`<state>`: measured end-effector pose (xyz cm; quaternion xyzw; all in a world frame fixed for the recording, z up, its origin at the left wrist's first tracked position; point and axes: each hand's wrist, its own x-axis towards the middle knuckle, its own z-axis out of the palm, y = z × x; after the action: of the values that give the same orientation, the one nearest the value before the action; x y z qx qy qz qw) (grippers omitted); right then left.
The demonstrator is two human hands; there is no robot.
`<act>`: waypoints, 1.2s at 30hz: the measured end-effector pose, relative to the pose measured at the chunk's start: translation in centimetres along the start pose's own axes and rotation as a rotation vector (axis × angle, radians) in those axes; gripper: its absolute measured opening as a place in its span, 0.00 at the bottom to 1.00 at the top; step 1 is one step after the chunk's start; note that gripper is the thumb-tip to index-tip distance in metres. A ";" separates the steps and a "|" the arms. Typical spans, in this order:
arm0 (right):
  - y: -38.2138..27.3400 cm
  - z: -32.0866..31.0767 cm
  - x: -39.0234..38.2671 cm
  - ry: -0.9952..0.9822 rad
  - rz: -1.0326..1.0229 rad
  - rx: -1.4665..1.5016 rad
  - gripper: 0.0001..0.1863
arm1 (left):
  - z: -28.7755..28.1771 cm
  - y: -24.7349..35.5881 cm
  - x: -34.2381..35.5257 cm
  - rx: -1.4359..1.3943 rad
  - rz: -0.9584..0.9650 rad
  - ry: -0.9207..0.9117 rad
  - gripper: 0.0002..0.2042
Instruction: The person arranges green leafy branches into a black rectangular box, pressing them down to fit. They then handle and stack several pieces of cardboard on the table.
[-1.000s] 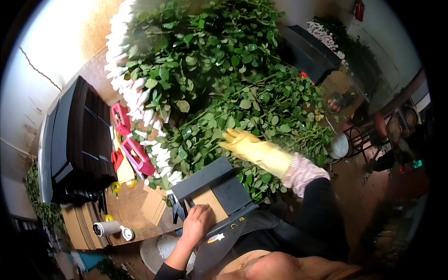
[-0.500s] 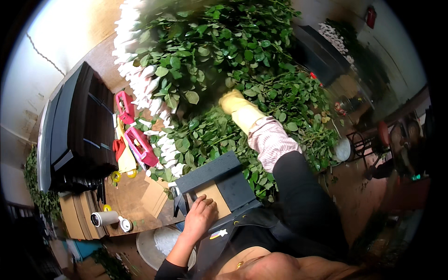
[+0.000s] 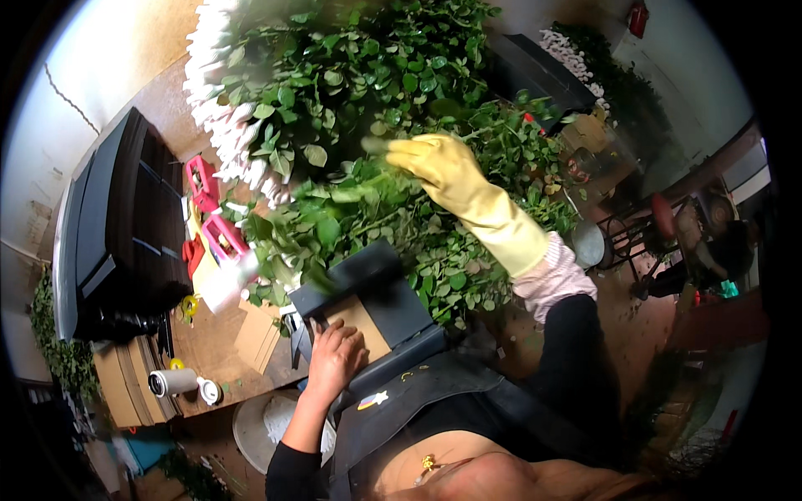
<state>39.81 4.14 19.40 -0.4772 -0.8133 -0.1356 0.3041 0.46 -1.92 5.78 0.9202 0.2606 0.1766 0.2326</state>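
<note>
My right hand (image 3: 439, 163), in a long yellow rubber glove, is raised over the leafy pile with its fingers closed round a flower stem (image 3: 338, 194). The stem is smeared by motion; blurred leaves show on both sides of the glove, and a blurred white-covered head (image 3: 230, 284) seems to be its lower left end. My bare left hand (image 3: 338, 351) lies with fingers stretched out on brown cardboard (image 3: 368, 326) inside a black ribbed holder (image 3: 397, 309) in front of me. Green leafy stems (image 3: 368, 75) with white-sleeved heads (image 3: 221, 92) are heaped beyond.
Left on the wooden table (image 3: 217, 359) are pink tape dispensers (image 3: 200, 184), cardboard pieces (image 3: 257, 334), a white bottle (image 3: 174, 382) and a big dark stack (image 3: 125, 234). A white bucket (image 3: 588, 244) stands right; a round tub (image 3: 251, 426) sits below the table.
My right hand has risen out of the foliage, with a blurred stem now showing in it. My left hand stays on the cardboard. The whole view has shifted slightly.
</note>
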 end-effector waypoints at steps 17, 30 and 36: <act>-4.6 -3.5 -9.6 -1.206 0.434 0.026 0.22 | -1.2 -0.1 -1.6 -0.166 -0.103 -0.035 0.18; 2.4 16.2 5.4 -0.054 0.222 -0.140 0.10 | -2.1 0.7 -0.8 -0.162 -0.130 -0.114 0.14; -2.5 2.8 0.1 0.121 -0.129 0.434 0.19 | -1.7 0.1 -0.3 -0.233 -0.108 -0.117 0.13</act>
<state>36.61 4.41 17.42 -0.3385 -0.8325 -0.0051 0.4386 -0.56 -1.59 7.19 0.8803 0.2733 0.1389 0.3620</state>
